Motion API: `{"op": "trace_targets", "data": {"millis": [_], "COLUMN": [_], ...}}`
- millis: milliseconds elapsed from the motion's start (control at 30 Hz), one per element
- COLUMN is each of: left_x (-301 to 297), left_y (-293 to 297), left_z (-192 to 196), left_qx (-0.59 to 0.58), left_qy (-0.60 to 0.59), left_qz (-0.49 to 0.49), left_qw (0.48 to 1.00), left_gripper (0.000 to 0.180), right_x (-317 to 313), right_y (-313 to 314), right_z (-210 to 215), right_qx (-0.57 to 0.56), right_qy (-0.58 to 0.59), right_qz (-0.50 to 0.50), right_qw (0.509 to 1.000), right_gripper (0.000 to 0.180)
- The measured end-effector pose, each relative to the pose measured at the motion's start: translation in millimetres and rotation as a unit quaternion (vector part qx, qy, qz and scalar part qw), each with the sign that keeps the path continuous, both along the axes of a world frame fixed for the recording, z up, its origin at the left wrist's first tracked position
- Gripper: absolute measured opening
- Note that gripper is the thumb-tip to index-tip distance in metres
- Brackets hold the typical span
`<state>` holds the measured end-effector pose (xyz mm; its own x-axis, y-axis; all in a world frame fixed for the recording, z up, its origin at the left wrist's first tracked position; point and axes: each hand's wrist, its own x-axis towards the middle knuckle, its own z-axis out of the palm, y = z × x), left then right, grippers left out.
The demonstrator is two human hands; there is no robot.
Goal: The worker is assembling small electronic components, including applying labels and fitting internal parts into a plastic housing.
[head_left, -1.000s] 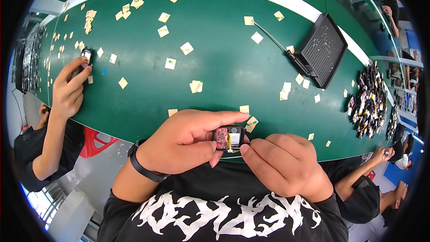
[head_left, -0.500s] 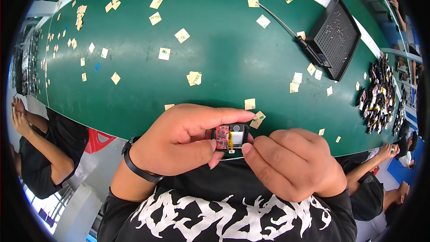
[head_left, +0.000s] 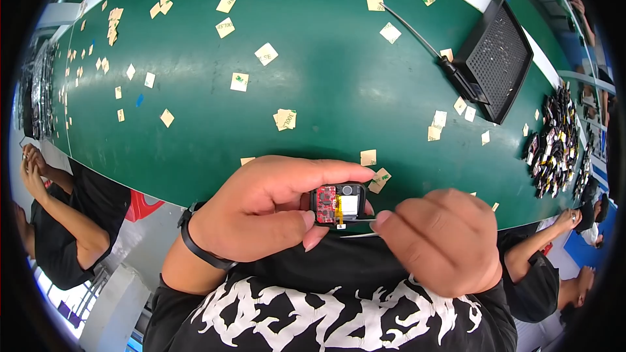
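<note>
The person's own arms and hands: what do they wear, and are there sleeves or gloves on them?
Both hands are bare, without gloves. The left hand has a thin black band around its wrist, and the forearm behind it is uncovered, with no sleeve in view. The right hand shows no ring or band; its wrist is hidden. Below them is a black shirt with a white print.

Green surface (head_left: 339, 72): scattered tan paper squares (head_left: 284, 118); black perforated tray (head_left: 497, 58) with cable upper right; heap of small dark parts (head_left: 553, 146) at right edge.
</note>
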<state>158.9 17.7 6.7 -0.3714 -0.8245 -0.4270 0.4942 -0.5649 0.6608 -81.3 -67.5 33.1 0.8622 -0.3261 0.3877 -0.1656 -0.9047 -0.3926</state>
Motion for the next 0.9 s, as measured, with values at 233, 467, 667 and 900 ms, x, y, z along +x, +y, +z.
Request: {"op": "trace_targets", "data": {"millis": [233, 467, 667, 900], "left_x": [1.2, -3.9, -1.7, 1.3], "left_y": [0.7, 2.8, -1.0, 2.2], "left_z": [-3.2, -2.0, -0.2, -8.0], "left_qx": [-0.09, -0.108, -0.131, -0.136], "left_qy": [-0.069, -0.102, -0.14, -0.105], "left_qz": [-0.026, -0.025, -0.053, -0.066], "left_qw": [0.993, 0.989, 0.98, 0.983], "left_gripper": [0.061, 0.068, 0.063, 0.064], "right_x": [2.3, 21.6, 23.0, 23.5], "right_y": [-9.3, -9.6, -14.1, -9.1], "right_z": [0.3, -3.6, 0.0, -0.1], "right_qx": [0.07, 0.055, -0.025, -0.073], "right_qy": [0.006, -0.022, 0.0, -0.015], "right_qz": [-0.011, 0.059, 0.097, 0.084], "right_qw": [0.997, 0.996, 0.995, 0.994], "right_gripper": [0.028, 0.024, 0.019, 0.019]}}
